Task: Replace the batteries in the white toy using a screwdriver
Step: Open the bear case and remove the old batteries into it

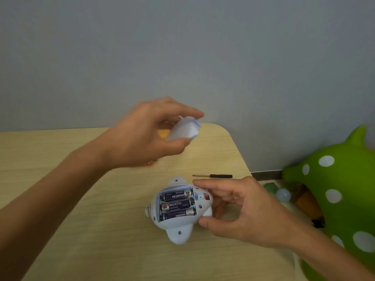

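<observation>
Near the counter's right edge (233, 142) the right hand (249, 207) is gripping the toy (178, 226), batteries (177, 204) lying left-right and facing up, while the farther left hand (146, 134) is holding the cover (182, 129) aloft.

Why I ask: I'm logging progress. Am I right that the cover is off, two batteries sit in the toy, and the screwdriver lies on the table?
Not quite: the head view shows three batteries in the white toy, not two. The cover is off, held in the left hand, and the screwdriver lies on the table.
</observation>
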A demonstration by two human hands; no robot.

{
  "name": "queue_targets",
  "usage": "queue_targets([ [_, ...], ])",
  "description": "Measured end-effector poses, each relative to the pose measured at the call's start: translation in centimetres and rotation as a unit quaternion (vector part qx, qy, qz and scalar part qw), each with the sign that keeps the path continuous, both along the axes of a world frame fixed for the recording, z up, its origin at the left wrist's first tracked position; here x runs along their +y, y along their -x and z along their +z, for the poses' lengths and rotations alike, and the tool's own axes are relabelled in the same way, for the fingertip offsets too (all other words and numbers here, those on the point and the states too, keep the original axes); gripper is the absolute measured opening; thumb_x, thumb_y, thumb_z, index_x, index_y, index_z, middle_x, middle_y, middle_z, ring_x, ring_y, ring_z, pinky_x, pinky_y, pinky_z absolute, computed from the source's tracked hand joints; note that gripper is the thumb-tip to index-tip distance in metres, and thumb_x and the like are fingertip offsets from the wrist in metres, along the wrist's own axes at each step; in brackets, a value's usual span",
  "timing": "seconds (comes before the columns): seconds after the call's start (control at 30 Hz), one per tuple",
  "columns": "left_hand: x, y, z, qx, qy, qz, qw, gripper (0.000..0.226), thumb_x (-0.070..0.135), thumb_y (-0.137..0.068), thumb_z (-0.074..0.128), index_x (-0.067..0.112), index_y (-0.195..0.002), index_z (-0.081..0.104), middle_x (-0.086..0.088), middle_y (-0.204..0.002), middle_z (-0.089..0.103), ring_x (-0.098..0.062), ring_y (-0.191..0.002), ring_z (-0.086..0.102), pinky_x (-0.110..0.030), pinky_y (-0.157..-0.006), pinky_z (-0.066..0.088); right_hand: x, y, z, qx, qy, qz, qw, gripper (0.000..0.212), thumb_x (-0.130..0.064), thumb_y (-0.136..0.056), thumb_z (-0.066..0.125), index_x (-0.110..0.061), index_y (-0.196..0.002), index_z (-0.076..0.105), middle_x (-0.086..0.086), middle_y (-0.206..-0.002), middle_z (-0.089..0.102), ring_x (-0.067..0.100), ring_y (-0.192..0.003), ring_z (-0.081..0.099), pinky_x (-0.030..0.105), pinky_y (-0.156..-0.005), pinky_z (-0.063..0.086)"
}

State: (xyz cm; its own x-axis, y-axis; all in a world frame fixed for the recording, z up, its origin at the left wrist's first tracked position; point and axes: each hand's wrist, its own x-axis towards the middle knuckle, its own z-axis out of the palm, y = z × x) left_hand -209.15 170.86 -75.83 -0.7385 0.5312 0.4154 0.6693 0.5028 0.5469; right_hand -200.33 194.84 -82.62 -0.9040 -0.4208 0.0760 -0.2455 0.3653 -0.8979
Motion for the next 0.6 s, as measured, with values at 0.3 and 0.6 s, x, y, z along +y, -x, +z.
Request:
queue_targets([
  [0.3, 5.3, 6.1, -4.4, -0.059, 0.215, 0.011, 0.975, 0.055, 0.022, -0.092, 0.077, 0.020, -0.145, 0.062, 0.004, -0.142, 0.068, -0.013, -0.124, 0.064, -0.028, -0.107, 0.048, 0.6, -0.3, 0.0, 0.020, 0.001, 0.005, 1.000, 0.061, -0.009, -0.084, 0.087, -0.051, -0.125, 0.068, -0.019, -0.115, 0.083, 0.022, -0.099, 0.078, 0.039, -0.091, 0.064],
  [0.6, 5.5, 5.5, -5.7, -0.057, 0.206, 0.008, 0.977, 0.047, 0.023, -0.094, 0.074, 0.021, -0.141, 0.067, 0.006, -0.148, 0.064, -0.013, -0.137, 0.057, -0.034, -0.116, 0.042, 1.1, -0.2, -0.8, 0.012, 0.006, 0.008, 1.000, 0.061, -0.010, -0.084, 0.088, -0.033, -0.137, 0.069, -0.014, -0.117, 0.083, 0.022, -0.099, 0.079, 0.028, -0.085, 0.062],
])
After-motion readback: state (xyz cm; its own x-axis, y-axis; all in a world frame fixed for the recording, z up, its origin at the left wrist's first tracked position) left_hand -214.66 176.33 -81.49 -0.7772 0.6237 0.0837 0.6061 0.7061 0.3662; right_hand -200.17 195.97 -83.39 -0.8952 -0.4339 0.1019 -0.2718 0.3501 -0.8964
